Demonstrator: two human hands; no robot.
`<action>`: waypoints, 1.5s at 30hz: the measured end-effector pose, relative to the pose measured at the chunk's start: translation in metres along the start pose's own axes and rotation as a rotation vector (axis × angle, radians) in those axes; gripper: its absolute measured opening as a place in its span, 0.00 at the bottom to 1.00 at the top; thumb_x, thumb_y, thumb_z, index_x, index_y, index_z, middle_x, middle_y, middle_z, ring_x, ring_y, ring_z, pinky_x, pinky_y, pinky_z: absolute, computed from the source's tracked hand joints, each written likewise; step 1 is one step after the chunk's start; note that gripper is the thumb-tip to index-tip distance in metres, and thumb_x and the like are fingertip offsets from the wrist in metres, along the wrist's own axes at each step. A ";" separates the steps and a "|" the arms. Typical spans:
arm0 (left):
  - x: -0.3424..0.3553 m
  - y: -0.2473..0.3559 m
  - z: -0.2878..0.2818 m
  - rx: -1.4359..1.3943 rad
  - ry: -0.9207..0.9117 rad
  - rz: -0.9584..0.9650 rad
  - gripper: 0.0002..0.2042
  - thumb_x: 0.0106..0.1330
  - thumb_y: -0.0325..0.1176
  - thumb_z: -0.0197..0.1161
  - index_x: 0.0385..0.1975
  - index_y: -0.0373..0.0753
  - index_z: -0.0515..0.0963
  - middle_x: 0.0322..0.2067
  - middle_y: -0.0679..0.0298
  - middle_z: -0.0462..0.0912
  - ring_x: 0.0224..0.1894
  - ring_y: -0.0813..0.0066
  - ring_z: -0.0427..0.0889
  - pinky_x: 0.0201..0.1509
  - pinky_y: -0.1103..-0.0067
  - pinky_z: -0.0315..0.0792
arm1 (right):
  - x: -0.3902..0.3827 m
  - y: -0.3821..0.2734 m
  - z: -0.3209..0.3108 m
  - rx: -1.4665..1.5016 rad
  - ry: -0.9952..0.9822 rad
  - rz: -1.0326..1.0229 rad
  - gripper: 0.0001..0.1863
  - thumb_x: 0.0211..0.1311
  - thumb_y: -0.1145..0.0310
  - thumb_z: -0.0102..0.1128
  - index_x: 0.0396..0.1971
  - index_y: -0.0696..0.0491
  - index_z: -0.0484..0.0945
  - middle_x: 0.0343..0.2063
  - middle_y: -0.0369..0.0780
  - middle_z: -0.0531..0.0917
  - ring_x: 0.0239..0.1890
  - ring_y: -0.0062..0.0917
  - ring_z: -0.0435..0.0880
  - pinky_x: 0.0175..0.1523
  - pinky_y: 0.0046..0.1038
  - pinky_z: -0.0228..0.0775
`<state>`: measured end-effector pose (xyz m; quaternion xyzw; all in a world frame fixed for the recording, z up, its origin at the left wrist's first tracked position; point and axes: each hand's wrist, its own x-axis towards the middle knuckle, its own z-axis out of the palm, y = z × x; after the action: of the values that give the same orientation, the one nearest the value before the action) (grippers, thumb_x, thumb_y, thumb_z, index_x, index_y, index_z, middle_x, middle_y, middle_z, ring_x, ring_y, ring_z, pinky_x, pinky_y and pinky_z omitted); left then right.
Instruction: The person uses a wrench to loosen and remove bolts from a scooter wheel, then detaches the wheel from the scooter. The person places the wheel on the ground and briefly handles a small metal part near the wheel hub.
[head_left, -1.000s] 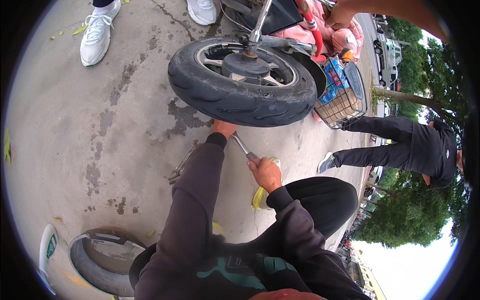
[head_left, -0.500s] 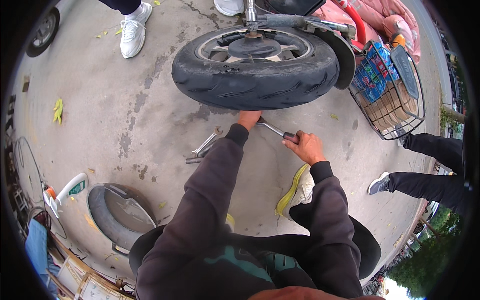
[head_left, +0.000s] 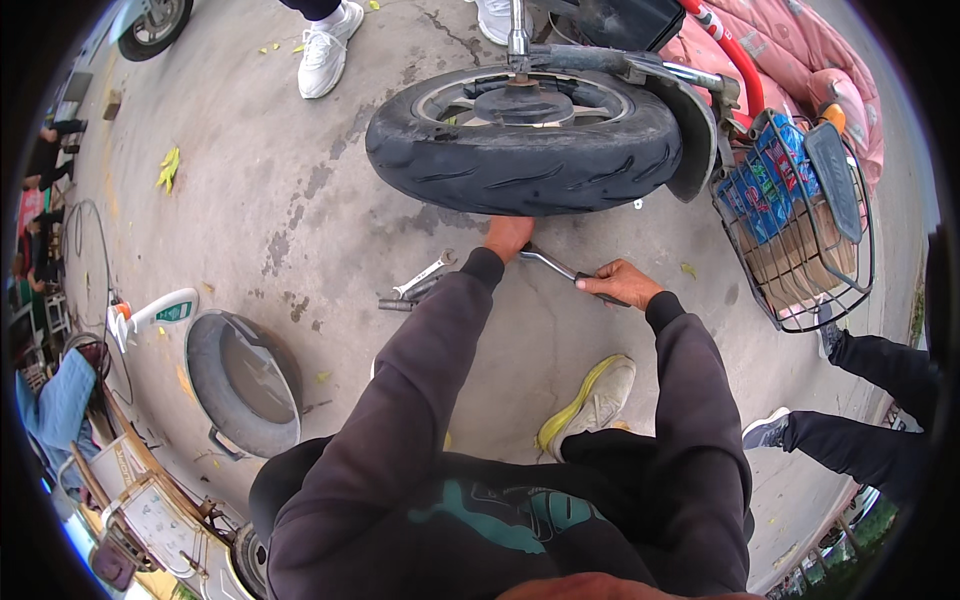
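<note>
Wheel (head_left: 525, 140): black tyre (head_left: 525, 182) with curved grooves cut across the tread, silver spoked rim, dark round hub (head_left: 523, 106). Hub face is turned upward, tread is presented to the near side. Chrome socket tool (head_left: 518, 42) is set at the axle end, upright, top cropped. Metal bar tool (head_left: 555, 266), dark-handled: gripped at the handle, slanted down-right from the tyre's near edge; far end hidden.

The stained concrete ground (head_left: 340, 360) bears a grey tub (head_left: 207, 350), a wrench (head_left: 425, 274), yellow leaves (head_left: 168, 169) and, apparently, a metal tube (head_left: 394, 304).
</note>
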<state>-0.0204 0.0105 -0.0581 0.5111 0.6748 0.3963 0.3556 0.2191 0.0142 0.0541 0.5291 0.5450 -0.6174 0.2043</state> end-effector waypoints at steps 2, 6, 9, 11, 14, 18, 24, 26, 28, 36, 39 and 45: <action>0.006 -0.005 0.007 0.062 0.255 0.374 0.11 0.71 0.38 0.53 0.35 0.36 0.75 0.24 0.61 0.74 0.23 0.70 0.71 0.27 0.71 0.65 | 0.002 0.003 0.000 0.192 -0.034 0.087 0.35 0.46 0.36 0.71 0.25 0.61 0.82 0.18 0.36 0.76 0.23 0.27 0.76 0.32 0.31 0.69; -0.008 -0.025 -0.001 -0.294 -0.043 -0.142 0.13 0.72 0.41 0.55 0.32 0.37 0.73 0.20 0.64 0.72 0.18 0.77 0.69 0.21 0.74 0.63 | 0.012 0.002 0.011 -0.236 0.201 -0.070 0.35 0.44 0.34 0.71 0.26 0.58 0.84 0.24 0.42 0.83 0.32 0.34 0.83 0.39 0.34 0.74; -0.004 0.010 -0.010 -0.595 -0.270 -0.505 0.14 0.72 0.42 0.56 0.29 0.38 0.70 0.19 0.66 0.69 0.18 0.78 0.67 0.20 0.76 0.62 | 0.014 0.007 -0.002 -0.458 0.343 -0.088 0.34 0.44 0.34 0.70 0.26 0.57 0.85 0.26 0.44 0.85 0.33 0.38 0.84 0.39 0.35 0.74; -0.006 0.035 -0.011 -0.711 -0.273 -0.497 0.14 0.72 0.41 0.57 0.27 0.39 0.68 0.19 0.67 0.67 0.17 0.78 0.66 0.20 0.77 0.60 | 0.013 0.003 -0.028 -0.565 0.288 -0.115 0.33 0.45 0.34 0.69 0.26 0.56 0.85 0.25 0.44 0.85 0.32 0.39 0.85 0.39 0.36 0.74; -0.004 0.036 -0.005 -0.763 -0.170 -0.508 0.16 0.72 0.42 0.59 0.26 0.39 0.66 0.18 0.68 0.65 0.16 0.78 0.65 0.19 0.77 0.60 | 0.016 -0.016 -0.050 -0.587 0.241 -0.124 0.34 0.46 0.35 0.69 0.26 0.57 0.85 0.24 0.45 0.85 0.32 0.39 0.85 0.40 0.35 0.75; -0.007 0.033 -0.003 -0.616 -0.167 -0.430 0.16 0.72 0.42 0.59 0.25 0.38 0.68 0.17 0.68 0.68 0.16 0.78 0.67 0.19 0.77 0.62 | 0.013 -0.004 -0.037 -0.501 0.201 -0.052 0.36 0.45 0.34 0.69 0.30 0.59 0.85 0.27 0.46 0.85 0.34 0.38 0.85 0.41 0.35 0.74; -0.018 0.028 0.015 -0.151 0.341 -0.126 0.16 0.66 0.39 0.65 0.32 0.27 0.77 0.20 0.62 0.78 0.22 0.78 0.71 0.28 0.72 0.68 | 0.007 0.003 0.002 -0.421 0.317 -0.052 0.37 0.45 0.32 0.67 0.30 0.58 0.86 0.27 0.45 0.86 0.35 0.37 0.86 0.44 0.35 0.75; -0.028 0.034 0.013 -0.096 0.199 -0.315 0.17 0.66 0.39 0.65 0.30 0.27 0.77 0.20 0.60 0.77 0.24 0.78 0.69 0.29 0.70 0.68 | 0.002 0.002 -0.002 -0.374 0.294 -0.006 0.36 0.45 0.32 0.68 0.29 0.57 0.86 0.27 0.45 0.86 0.35 0.37 0.86 0.44 0.35 0.75; -0.030 0.027 0.010 -0.066 0.168 -0.320 0.18 0.67 0.41 0.64 0.26 0.28 0.76 0.19 0.60 0.75 0.25 0.80 0.67 0.29 0.71 0.67 | -0.003 -0.004 0.000 -0.378 0.307 0.018 0.35 0.44 0.32 0.68 0.27 0.55 0.85 0.26 0.43 0.86 0.34 0.37 0.86 0.43 0.34 0.75; -0.041 0.044 0.004 -0.265 0.200 -0.265 0.22 0.73 0.46 0.57 0.29 0.29 0.73 0.17 0.62 0.71 0.23 0.78 0.67 0.28 0.73 0.66 | 0.014 0.005 -0.017 -0.486 0.278 -0.098 0.31 0.43 0.35 0.71 0.27 0.53 0.85 0.25 0.41 0.85 0.34 0.36 0.85 0.43 0.33 0.74; -0.036 0.043 0.013 -0.191 0.205 -0.244 0.23 0.71 0.48 0.57 0.28 0.29 0.76 0.20 0.46 0.78 0.25 0.46 0.77 0.33 0.63 0.70 | 0.016 0.002 -0.030 -0.549 0.309 -0.077 0.33 0.41 0.36 0.72 0.29 0.55 0.86 0.28 0.42 0.87 0.34 0.37 0.85 0.42 0.33 0.74; -0.033 0.029 0.002 -0.182 0.195 -0.140 0.25 0.72 0.51 0.57 0.24 0.32 0.73 0.16 0.65 0.73 0.21 0.77 0.68 0.26 0.74 0.67 | -0.001 -0.003 0.003 -0.484 0.283 -0.077 0.32 0.47 0.37 0.71 0.31 0.57 0.85 0.27 0.40 0.87 0.30 0.31 0.85 0.41 0.32 0.75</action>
<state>0.0006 -0.0159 -0.0302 0.3873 0.7014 0.4778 0.3602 0.2160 0.0121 0.0560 0.5246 0.7194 -0.3968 0.2230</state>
